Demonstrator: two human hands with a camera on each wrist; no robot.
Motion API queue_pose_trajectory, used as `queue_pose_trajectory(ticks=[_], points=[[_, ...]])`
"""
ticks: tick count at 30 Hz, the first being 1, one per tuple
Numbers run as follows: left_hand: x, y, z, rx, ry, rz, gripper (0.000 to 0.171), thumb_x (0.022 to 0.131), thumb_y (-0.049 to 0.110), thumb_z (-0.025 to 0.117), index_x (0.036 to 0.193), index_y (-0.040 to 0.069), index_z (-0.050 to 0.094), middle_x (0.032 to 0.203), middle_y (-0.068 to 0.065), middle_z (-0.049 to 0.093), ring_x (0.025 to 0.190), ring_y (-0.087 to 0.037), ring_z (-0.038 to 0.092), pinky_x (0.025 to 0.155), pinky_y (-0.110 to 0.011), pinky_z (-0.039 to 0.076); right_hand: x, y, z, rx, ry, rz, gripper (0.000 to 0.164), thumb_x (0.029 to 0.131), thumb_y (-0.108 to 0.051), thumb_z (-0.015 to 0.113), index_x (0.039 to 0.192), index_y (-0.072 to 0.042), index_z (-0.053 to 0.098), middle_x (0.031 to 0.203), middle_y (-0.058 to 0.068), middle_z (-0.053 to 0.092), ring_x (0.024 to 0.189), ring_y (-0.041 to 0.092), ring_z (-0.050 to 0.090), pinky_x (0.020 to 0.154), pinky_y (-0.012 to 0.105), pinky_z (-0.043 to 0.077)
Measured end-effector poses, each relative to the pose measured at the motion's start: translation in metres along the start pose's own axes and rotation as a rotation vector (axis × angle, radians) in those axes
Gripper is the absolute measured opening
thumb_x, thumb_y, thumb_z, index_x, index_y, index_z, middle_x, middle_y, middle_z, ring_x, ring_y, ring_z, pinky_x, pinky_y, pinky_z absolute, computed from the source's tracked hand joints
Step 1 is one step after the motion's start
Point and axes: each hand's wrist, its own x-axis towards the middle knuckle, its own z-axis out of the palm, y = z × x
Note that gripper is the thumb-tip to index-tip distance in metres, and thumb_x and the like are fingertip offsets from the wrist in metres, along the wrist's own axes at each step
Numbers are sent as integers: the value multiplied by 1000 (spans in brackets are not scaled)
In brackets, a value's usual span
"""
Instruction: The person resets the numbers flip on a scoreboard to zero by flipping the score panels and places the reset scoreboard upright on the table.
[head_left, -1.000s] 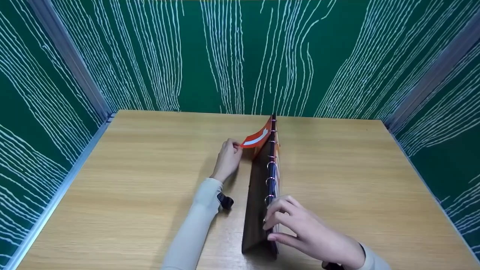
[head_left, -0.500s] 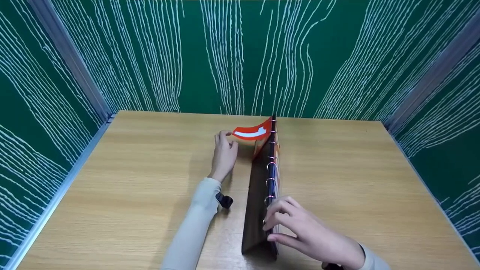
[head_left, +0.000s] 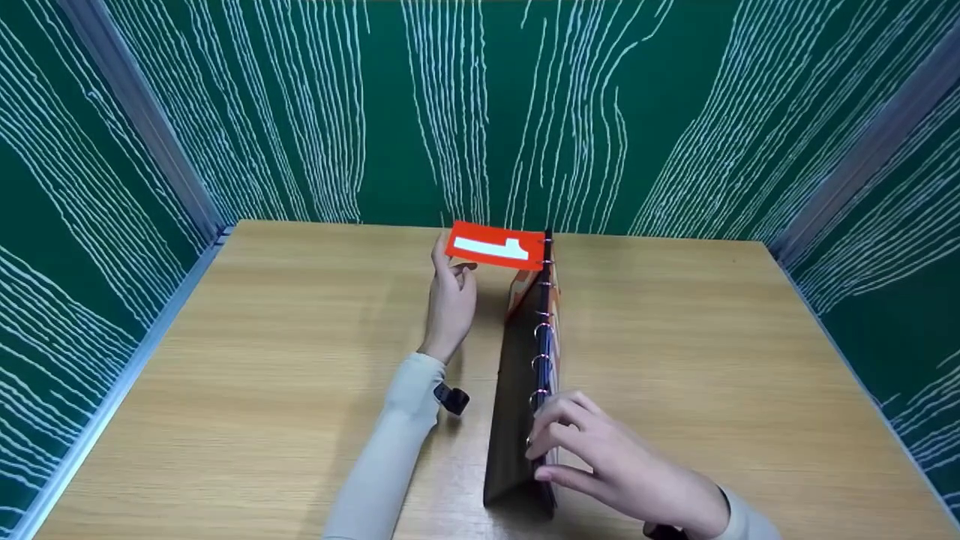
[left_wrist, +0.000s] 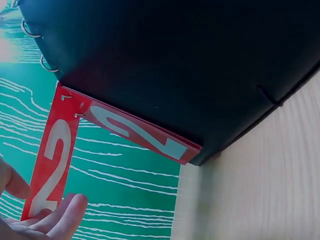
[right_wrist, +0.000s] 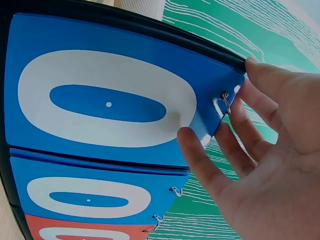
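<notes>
A black flip scoreboard (head_left: 517, 420) stands tent-like on the table, with metal rings along its top edge. At its far end my left hand (head_left: 448, 304) touches the free end of a red number card (head_left: 495, 246), with straightish fingers at the card's edge. The card lies roughly level, a white 1 on its upper side and a white 2 on its underside. Another red card with a 2 (left_wrist: 135, 127) hangs against the black face. My right hand (head_left: 611, 461) grips the top edge at the near end, beside a blue card with a white 0 (right_wrist: 107, 60).
A second blue 0 card (right_wrist: 90, 220) and a red 0 card (right_wrist: 35, 227) hang farther along the right face. The wooden table (head_left: 300, 300) is enclosed by green walls (head_left: 420, 112) with white wavy lines. A dark wrist camera (head_left: 451, 400) sits on the left sleeve.
The left hand has moved away from the near side and pushed the red card up from a drooping curve to nearly flat. The right hand and scoreboard have stayed put.
</notes>
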Motion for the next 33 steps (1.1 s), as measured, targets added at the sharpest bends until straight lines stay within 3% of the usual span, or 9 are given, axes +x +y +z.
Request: queue_pose_trajectory(ticks=[6,10,14,20,26,33], points=[[-4,5,1,-9,30,-1,77,105,15,51,163,26,1,162,-4,39,122,-18,60,101,-32,56,-2,-1,1,-4,-2,4,13,95,-24,72,106,-23,65,118,-6,59,116,12,50,99,24,45],[-3,9,3,-48,20,4,72,105,13,50,162,22,6,163,-7,37,123,-21,60,103,-33,56,-2,-1,1,-2,1,2,12,95,-23,72,105,-22,65,118,-5,60,116,13,50,98,24,46],[0,14,5,-87,14,31,65,105,11,50,158,19,14,163,-8,36,124,-21,60,106,-33,53,-1,-1,1,2,-2,6,13,95,-21,72,106,-22,66,118,-5,60,116,13,50,99,25,46],[4,22,6,-88,13,94,66,104,11,50,159,16,13,163,-8,35,126,-22,60,108,-33,52,-1,-2,0,5,-12,20,18,92,-19,75,107,-24,66,119,-7,60,117,12,50,98,24,46],[6,27,7,-18,-51,126,60,105,12,48,158,13,19,160,-9,39,130,-24,59,109,-38,52,-1,-1,0,-5,-8,19,19,92,-20,75,107,-26,65,119,-10,59,119,11,49,99,20,44],[5,39,11,121,-177,192,55,106,14,46,157,10,23,154,-15,46,130,-25,60,109,-40,52,-1,-1,-1,-12,18,-18,25,88,-16,79,107,-23,65,118,-7,60,119,11,49,103,17,40]])
